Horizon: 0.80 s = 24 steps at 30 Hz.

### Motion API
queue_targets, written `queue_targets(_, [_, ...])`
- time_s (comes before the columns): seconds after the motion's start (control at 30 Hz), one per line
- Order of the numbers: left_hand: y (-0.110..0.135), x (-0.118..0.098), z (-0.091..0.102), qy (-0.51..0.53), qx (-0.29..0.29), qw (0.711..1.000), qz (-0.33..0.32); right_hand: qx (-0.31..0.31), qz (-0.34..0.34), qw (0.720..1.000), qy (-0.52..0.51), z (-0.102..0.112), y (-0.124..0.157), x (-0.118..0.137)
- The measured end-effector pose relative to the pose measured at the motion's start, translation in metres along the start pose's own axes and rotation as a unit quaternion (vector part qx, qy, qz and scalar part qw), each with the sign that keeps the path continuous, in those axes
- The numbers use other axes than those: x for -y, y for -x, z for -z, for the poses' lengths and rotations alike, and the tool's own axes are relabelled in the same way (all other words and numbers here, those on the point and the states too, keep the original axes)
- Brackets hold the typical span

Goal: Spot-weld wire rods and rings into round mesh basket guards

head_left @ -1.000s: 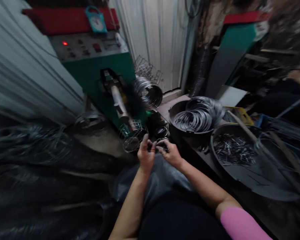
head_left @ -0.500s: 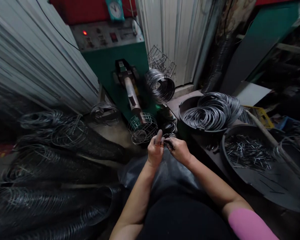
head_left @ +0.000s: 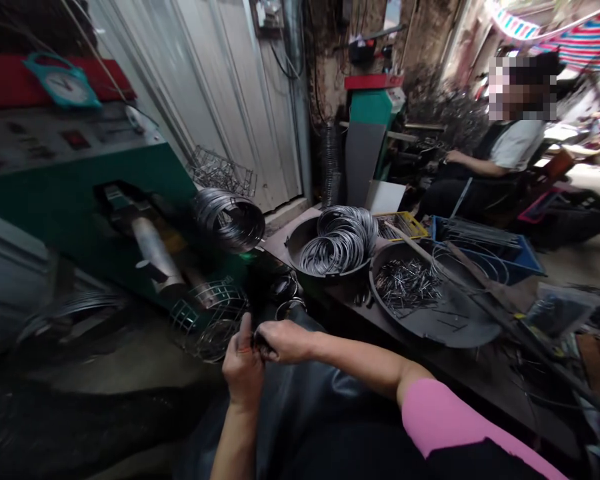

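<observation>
The wire basket (head_left: 209,321) sat at the front of the green machine (head_left: 73,180). Before that machine, the left hand (head_left: 243,367) raised one finger beside the curled right hand (head_left: 283,341); any grip could not be discerned. Sideways drift risked snagging the basket.

The wire cage (head_left: 211,320) and coils (head_left: 343,241) look metallic (the coils smoothly glossy).

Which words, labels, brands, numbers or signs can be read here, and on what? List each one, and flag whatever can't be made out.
No text can be read.
Turquoise dial: its markings are too blurred to read.
Grey control panel below it: any lettering by the switches is too blurred.
Panel on the farther green machine: too small to read.
</observation>
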<state>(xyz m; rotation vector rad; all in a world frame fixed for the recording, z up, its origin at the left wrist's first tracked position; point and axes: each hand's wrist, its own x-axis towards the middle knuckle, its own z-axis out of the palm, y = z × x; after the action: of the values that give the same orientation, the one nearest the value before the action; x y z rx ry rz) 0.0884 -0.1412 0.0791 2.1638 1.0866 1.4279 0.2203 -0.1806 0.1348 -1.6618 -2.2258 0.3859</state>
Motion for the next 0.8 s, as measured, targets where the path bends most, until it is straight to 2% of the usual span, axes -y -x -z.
queue_targets(0.1, [-0.003,-0.002,-0.001,0.052,0.01,0.998,0.041,0.005,0.043,0.999,0.013,0.005,0.0,-0.001])
queue_targets(0.17, [-0.007,-0.006,-0.006,0.121,-0.014,0.985,0.124,-0.016,0.046,0.999,-0.017,0.006,0.0,-0.005])
queue_targets(0.2, [-0.009,-0.009,-0.01,0.172,-0.039,0.968,0.177,-0.042,0.046,0.997,-0.047,0.005,0.0,-0.008])
queue_targets(0.23, [-0.012,-0.013,-0.014,0.232,-0.069,0.942,0.233,-0.079,0.044,0.992,-0.085,0.002,0.0,-0.011])
queue_targets(0.27, [-0.015,-0.017,-0.018,0.304,-0.102,0.904,0.282,-0.126,0.038,0.983,-0.128,-0.002,0.0,-0.014])
queue_targets(0.37, [-0.025,-0.032,-0.026,0.476,-0.124,0.774,0.398,-0.256,0.006,0.936,-0.24,-0.017,0.002,-0.021])
queue_targets(0.43, [-0.031,-0.04,-0.028,0.541,-0.131,0.694,0.455,-0.289,-0.003,0.918,-0.272,-0.025,0.002,-0.024])
queue_targets(0.5, [-0.034,-0.044,-0.029,0.573,-0.145,0.646,0.484,-0.295,0.005,0.915,-0.276,-0.029,0.001,-0.024])
queue_targets(0.57, [-0.034,-0.047,-0.029,0.585,-0.165,0.625,0.49,-0.297,0.015,0.916,-0.269,-0.03,-0.001,-0.023])
queue_targets(0.63, [-0.032,-0.048,-0.03,0.587,-0.182,0.619,0.49,-0.298,0.024,0.92,-0.251,-0.031,-0.002,-0.021])
queue_targets(0.8, [-0.03,-0.048,-0.033,0.583,-0.205,0.597,0.512,-0.274,0.019,0.952,-0.135,-0.032,-0.006,-0.017])
